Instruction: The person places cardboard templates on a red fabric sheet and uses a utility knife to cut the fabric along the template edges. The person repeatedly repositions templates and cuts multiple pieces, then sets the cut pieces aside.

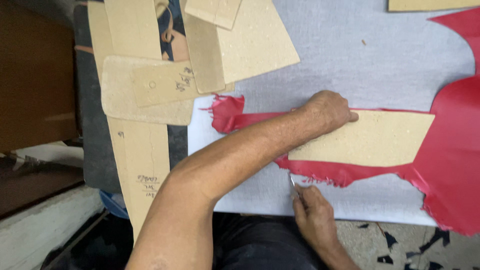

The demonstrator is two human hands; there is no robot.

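A pale grey, finely woven surface (pixel 350 55) fills most of the frame, its near edge running along the bottom centre, with speckled floor (pixel 370 240) scattered with dark scraps at lower right and a brown wooden panel (pixel 35 75) at far left. A stack of rough tan cardboard patterns (pixel 165 75), long strips and rounded rectangles, lies at upper left. Smooth, glossy red leather (pixel 450 160) spreads from the right edge towards the centre, its lower edge ragged and frayed. On it rests a flat cardboard template (pixel 365 140) with a slanted right end. The left hand (pixel 327 110), at centre, presses flat on the template's left end, fingers spread. The right hand (pixel 312 212), at lower centre, has its grip pinched around a thin blade (pixel 292 181), its tip at the leather's ragged lower edge, just beside the template's lower left corner.
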